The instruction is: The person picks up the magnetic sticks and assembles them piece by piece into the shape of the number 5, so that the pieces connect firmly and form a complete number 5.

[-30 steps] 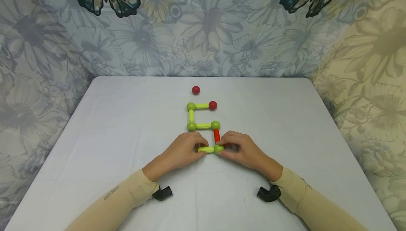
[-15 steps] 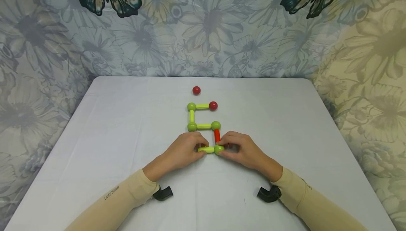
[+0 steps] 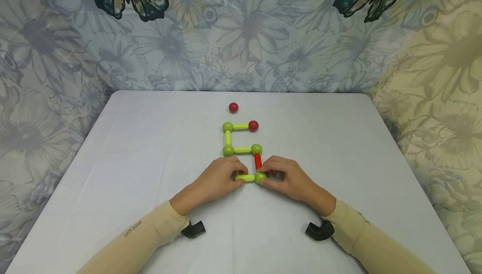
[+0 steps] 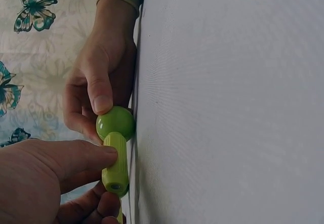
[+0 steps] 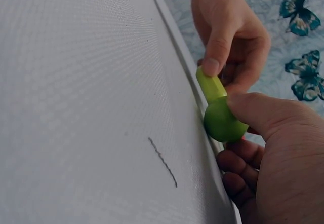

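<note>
No visible change vs 1 s ago: left hand (image 3: 218,177) still pinches green rod (image 3: 244,177), right hand (image 3: 288,177) pinches green ball (image 3: 260,177) betw. them, so the joint looks seated.

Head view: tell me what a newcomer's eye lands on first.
A chain of green rods and balls bent like a numeral mid-table, with one red rod in it. At its near end the left hand pinches a green rod and the right hand a green ball. A loose red ball lies beyond.
</note>
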The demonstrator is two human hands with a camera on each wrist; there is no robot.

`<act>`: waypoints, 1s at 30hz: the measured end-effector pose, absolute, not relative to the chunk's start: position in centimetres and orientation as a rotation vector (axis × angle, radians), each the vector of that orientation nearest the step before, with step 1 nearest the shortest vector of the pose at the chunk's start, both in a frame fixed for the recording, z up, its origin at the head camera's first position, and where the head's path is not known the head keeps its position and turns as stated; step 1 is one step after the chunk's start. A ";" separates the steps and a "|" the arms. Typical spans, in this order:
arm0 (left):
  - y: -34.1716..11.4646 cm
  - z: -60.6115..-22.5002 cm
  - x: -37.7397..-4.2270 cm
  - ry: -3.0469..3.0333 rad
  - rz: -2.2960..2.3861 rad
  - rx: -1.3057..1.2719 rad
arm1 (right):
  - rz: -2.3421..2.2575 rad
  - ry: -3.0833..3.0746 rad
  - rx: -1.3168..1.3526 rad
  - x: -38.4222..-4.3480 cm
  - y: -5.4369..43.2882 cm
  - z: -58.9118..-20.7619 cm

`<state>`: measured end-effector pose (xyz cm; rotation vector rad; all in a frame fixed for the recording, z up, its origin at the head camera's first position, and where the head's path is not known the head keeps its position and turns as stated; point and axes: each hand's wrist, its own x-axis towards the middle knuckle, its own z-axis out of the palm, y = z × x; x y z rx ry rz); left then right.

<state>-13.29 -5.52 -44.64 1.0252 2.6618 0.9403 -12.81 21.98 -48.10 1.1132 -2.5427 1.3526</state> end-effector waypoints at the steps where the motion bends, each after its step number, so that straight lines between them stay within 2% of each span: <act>1: -5.5 -44.6 -13.3 2.661 0.940 1.022 | 1.355 -2.542 1.113 -12.8 22.0 -48.1; 18: -6.3 -44.1 -14.1 2.647 1.030 0.976 | 1.365 -2.539 1.115 -12.8 22.1 -48.1; 23: -7.8 -43.2 -15.8 2.663 1.186 0.921 | 1.365 -2.548 1.123 -12.9 22.3 -48.1; 30: -9.7 -41.4 -20.7 2.730 1.260 0.790 | 1.372 -2.555 1.122 -12.8 22.2 -48.0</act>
